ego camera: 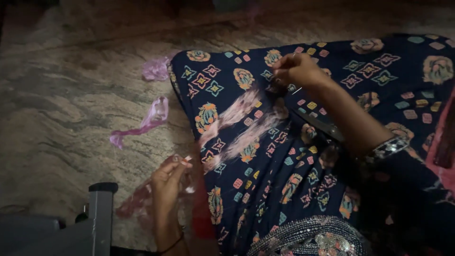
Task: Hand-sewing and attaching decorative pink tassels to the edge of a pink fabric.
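Observation:
A sheer pink fabric strip point(246, 121) stretches across my lap, over a dark blue patterned garment point(265, 180). My left hand point(167, 182) pinches the strip's near end at the left, above more bunched pink sheer cloth point(137, 201). My right hand point(297, 70) is closed at the strip's far end and holds a thin needle point(297, 90). A bangle sits on my right wrist point(389, 147). A sequinned grey piece point(308, 237) lies at the bottom of my lap.
Pink fabric scraps point(150, 118) and a crumpled pink piece point(155, 68) lie on the stone floor point(61, 104) to the left. A grey metal frame part point(97, 218) stands at the bottom left.

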